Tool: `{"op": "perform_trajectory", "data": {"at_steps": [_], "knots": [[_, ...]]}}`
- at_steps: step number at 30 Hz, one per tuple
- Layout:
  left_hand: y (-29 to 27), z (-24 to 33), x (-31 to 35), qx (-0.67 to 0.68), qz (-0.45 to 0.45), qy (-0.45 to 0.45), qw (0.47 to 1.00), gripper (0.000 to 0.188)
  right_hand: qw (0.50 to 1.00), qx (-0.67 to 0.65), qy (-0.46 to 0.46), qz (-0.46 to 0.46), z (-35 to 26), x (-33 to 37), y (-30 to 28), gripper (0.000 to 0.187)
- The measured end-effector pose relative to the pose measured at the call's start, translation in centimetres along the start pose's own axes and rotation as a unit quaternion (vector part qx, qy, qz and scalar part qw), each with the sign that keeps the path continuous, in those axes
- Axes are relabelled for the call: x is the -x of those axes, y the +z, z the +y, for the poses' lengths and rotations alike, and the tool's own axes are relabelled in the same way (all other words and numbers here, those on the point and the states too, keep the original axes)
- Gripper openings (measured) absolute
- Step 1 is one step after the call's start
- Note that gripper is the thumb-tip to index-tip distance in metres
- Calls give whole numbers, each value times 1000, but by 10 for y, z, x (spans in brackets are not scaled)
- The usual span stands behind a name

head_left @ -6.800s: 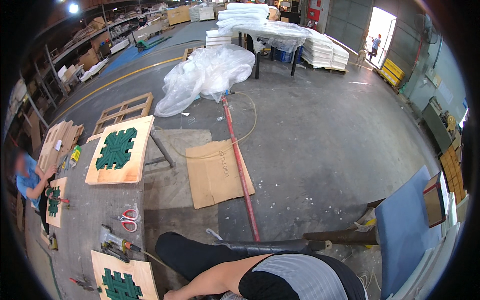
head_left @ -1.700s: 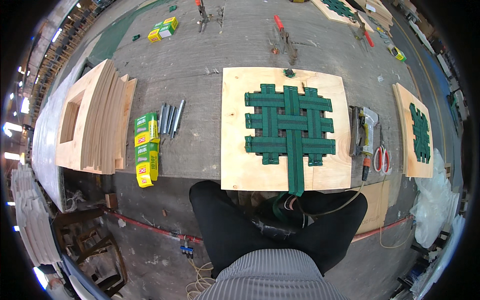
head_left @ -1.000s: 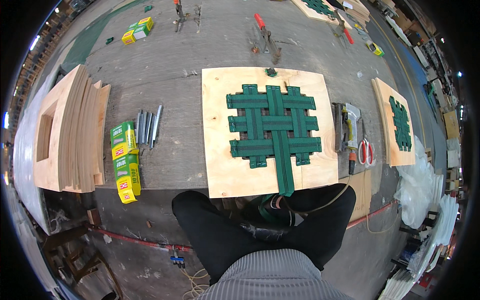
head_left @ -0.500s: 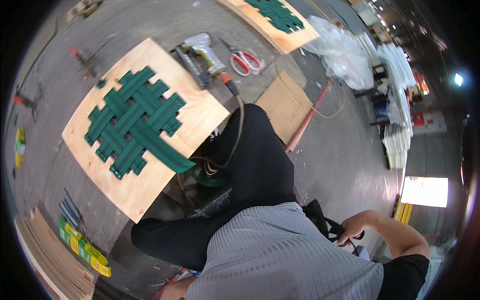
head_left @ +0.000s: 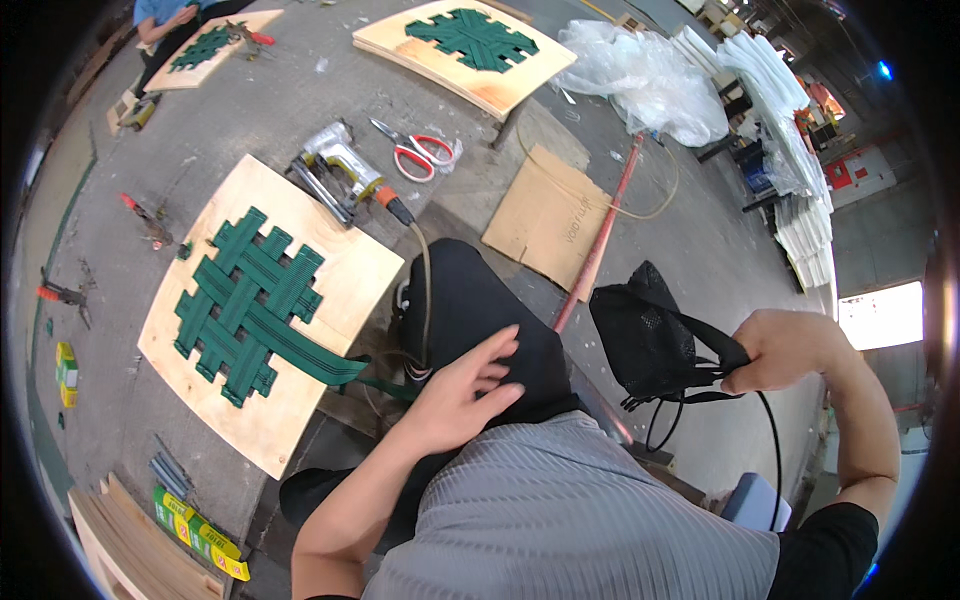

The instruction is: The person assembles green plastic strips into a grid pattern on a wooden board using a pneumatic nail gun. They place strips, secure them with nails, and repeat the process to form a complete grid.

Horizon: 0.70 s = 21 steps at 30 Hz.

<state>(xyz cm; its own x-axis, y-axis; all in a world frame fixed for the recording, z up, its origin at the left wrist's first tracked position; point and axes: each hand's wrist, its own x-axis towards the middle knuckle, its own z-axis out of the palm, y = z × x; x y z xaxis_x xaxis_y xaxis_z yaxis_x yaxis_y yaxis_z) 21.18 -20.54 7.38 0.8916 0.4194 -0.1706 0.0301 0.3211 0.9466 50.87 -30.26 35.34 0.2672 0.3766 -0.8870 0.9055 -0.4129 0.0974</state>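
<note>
A black mesh bag (head_left: 640, 345) with straps and a thin black cord hangs from my right hand (head_left: 790, 350), whose fingers are closed round its strap. Over my lap is my left hand (head_left: 460, 395), open, fingers apart and nothing in it. To the left lies a wooden panel (head_left: 360, 275) with green webbing (head_left: 235, 300) woven across its middle. One long webbing end runs off the panel's edge toward my left hand. Against the panel's far corner rests an air stapler (head_left: 345, 165) with a hose, and beyond it are red-handled scissors (head_left: 425, 155).
Another webbed panel (head_left: 385, 40) lies at the far side. A person's hand (head_left: 183, 15) is over a further panel at the top left. Flat cardboard (head_left: 540, 220) and a red pole (head_left: 625, 185) lie ahead. Pliers (head_left: 150, 222), small yellow-green boxes (head_left: 200, 535) and stacked boards (head_left: 130, 540) are at left.
My right hand has brought the black bag up and forward from my right side. My left hand has come up over my lap. The view has shifted, showing another person at the far left.
</note>
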Motion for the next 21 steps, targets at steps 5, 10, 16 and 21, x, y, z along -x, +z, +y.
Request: {"op": "perform_trajectory", "data": {"at_steps": [5,10,16,21], "knots": [[19,-27,-50,389,-100,-42,915,92,986,46,-156,36,-36,32,-39,29],[35,-26,-30,595,-129,132,782,82,945,92,-314,18,-83,20,-58,24],[7,-23,39,592,75,275,754,73,854,329,-399,58,-158,-5,-56,42],[-24,-42,103,524,251,331,744,60,763,298,-548,170,-205,-27,-46,50]]}}
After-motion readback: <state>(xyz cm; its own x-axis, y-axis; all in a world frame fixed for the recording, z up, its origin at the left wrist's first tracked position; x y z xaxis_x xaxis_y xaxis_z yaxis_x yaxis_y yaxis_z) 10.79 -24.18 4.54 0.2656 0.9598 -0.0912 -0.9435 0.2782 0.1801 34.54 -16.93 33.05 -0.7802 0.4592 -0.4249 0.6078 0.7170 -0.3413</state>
